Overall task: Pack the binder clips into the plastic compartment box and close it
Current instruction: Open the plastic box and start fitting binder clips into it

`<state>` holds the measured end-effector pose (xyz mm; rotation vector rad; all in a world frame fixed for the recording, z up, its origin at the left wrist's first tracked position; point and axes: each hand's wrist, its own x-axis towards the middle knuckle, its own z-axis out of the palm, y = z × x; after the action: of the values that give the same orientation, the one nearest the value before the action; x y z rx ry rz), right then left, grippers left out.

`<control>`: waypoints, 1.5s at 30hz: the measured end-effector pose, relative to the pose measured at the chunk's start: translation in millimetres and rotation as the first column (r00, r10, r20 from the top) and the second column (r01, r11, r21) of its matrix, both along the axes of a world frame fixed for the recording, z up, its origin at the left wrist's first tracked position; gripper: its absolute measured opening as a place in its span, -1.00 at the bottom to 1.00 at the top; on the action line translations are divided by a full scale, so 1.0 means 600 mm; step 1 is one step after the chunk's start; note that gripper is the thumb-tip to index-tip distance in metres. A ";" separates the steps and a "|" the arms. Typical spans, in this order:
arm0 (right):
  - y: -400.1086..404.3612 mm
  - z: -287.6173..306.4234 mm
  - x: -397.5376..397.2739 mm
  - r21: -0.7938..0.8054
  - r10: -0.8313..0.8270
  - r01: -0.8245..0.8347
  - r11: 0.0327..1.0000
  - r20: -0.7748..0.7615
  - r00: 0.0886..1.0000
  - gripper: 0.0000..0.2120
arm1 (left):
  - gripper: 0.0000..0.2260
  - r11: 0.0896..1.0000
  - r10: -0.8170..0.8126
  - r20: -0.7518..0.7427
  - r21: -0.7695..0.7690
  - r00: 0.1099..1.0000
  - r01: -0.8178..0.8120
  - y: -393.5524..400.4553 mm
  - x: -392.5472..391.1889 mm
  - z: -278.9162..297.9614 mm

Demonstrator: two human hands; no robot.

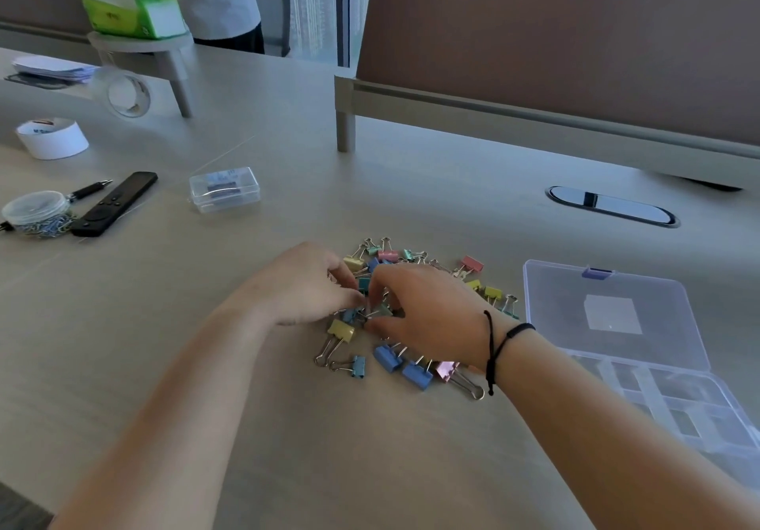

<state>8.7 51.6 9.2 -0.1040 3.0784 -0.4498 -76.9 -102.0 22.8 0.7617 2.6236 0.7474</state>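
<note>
A heap of several coloured binder clips (415, 371) lies in the middle of the table, in blue, yellow, pink and teal. Both hands are in the heap. My left hand (304, 287) has its fingers curled into the clips at the heap's left side. My right hand (427, 320) reaches in from the right and pinches a greenish clip (382, 310) between thumb and fingers; a black cord sits on its wrist. The clear plastic compartment box (699, 410) lies open to the right, its lid (608, 311) flat on the table with a purple latch. Its compartments look bare.
At the left lie a black remote (113, 204), a pen, a round tub of paper clips (35, 213), a small clear case (224, 189) and tape rolls (51, 139). A desk divider (534, 110) and cable port (612, 205) are behind. A person stands at the back.
</note>
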 end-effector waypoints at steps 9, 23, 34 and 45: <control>0.007 0.001 0.007 -0.167 -0.100 0.095 0.981 -0.018 0.995 -0.92 | -0.88 0.995 -0.085 -0.026 -0.046 0.996 0.084 0.007 0.005 -0.003; 0.148 0.052 0.183 -0.504 -0.497 0.356 0.787 -0.175 0.850 -0.87 | -0.86 0.939 -0.220 -0.171 0.230 0.960 0.256 0.058 0.065 -0.019; 0.245 0.015 0.321 -0.684 -0.733 0.517 0.515 -0.038 0.679 -0.90 | -0.72 0.843 -0.504 -0.357 -0.002 0.787 0.538 0.229 0.220 -0.002; 0.225 0.013 0.346 -0.576 -0.660 0.513 0.636 -0.062 0.749 -0.87 | -0.82 0.794 -0.602 -0.280 -0.109 0.748 0.598 0.266 0.243 -0.016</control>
<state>216.4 186.8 17.1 0.9618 3.0479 -1.4186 68.7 57.3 13.1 1.7259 2.3647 0.4402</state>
